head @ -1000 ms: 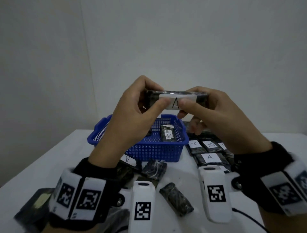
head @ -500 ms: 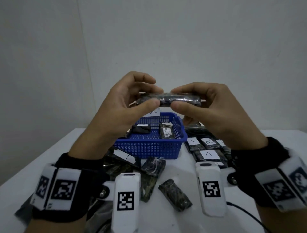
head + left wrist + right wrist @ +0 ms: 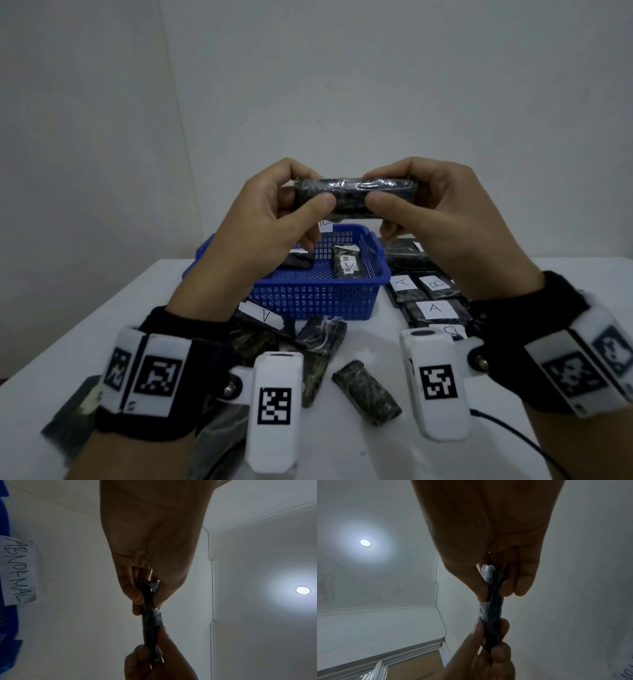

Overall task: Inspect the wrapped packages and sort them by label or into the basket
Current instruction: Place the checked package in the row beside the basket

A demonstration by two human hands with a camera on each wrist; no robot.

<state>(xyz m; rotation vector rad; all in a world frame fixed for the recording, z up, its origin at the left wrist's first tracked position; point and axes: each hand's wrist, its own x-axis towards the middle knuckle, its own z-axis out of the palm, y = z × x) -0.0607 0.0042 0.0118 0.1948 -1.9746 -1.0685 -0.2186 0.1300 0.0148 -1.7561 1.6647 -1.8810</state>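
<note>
1. My left hand (image 3: 263, 219) and right hand (image 3: 442, 219) both hold one dark wrapped package (image 3: 354, 195) up in the air, above the far side of the blue basket (image 3: 318, 298).
2. Grip, left: thumb on the near face, fingers curled over the top edge, pinching the package's left end.
3. Grip, right: same pinch, thumb in front, fingers over the top, on the right end.
4. Package lies horizontal between the hands. The face toward me is plain dark plastic; no label visible on it from the head view.
5. Wrist views show the package edge-on, thin, clamped between thumb and fingers of each hand.
6. Basket sits on the white table (image 3: 102, 325), roughly centre. Inside it: one package with a small label (image 3: 346, 265) and a dark item to its left, partly hidden by my left hand.
7. The left wrist view catches a paper tag reading "ABNORMAL" (image 3: 18, 570) on the basket.
8. Right of the basket: a group of labelled packages lying flat, showing "A" (image 3: 404, 282), "B" (image 3: 436, 283) and a nearer "A" (image 3: 435, 307).
9. In front of the basket: a loose heap of wrapped packages, one with an "A" label (image 3: 262, 313), and one unlabelled package (image 3: 366, 392) lying apart, near my wrists.
10. A black cable (image 3: 524, 442) runs off the near right of the table.
</note>
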